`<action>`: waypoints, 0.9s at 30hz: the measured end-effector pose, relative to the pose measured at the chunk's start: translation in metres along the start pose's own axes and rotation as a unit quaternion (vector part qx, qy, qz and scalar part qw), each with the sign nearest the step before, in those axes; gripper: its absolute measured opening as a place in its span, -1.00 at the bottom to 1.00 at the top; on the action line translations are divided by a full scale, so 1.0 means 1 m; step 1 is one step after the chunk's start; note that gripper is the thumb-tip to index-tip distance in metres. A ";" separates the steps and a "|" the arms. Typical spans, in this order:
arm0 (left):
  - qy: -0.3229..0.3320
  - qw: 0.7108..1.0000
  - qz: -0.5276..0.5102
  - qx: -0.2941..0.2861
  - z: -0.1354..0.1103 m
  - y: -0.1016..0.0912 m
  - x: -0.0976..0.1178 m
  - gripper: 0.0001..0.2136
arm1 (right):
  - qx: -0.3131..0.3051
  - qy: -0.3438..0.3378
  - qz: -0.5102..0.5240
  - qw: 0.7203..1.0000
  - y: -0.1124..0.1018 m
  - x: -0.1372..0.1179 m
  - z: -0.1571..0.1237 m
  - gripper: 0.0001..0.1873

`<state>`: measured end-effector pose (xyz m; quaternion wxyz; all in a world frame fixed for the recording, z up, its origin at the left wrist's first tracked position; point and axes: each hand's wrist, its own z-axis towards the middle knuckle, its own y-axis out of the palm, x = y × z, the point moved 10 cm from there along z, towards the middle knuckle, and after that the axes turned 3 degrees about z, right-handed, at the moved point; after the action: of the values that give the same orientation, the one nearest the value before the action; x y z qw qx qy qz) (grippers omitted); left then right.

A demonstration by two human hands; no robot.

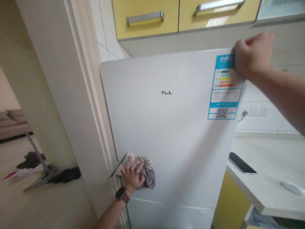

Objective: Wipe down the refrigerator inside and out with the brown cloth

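Observation:
A white refrigerator [166,133] with a TCL logo fills the middle of the view. My left hand [133,178], with a watch on its wrist, presses a crumpled patterned cloth [148,173] flat against the lower left of the door. Its fingers are spread over the cloth, and a pale flap of it sticks out past the left edge. At the upper right corner of the refrigerator, my right hand [254,55] is curled on the edge, its fingertips partly hidden. It covers a corner of the blue energy label [225,95].
Yellow cabinets [147,30] with metal handles hang above. To the right, a countertop [274,152] bears a black phone [242,163] and a white oval object [293,188]. A plugged socket [254,111] is behind. A door frame [69,95] stands close on the left; a broom [39,152] lies beyond.

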<state>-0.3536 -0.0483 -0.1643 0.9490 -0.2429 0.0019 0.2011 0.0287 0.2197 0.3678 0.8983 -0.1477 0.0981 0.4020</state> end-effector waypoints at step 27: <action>-0.019 0.987 -0.014 0.157 0.426 -0.222 0.070 -0.40 | -0.002 0.036 0.026 0.999 -0.010 -0.008 -0.013 -0.45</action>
<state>-0.2447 -0.0026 0.3063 0.9780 -0.0871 0.0123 0.1892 0.0298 0.2036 0.3597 0.8830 -0.1612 0.1332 0.4203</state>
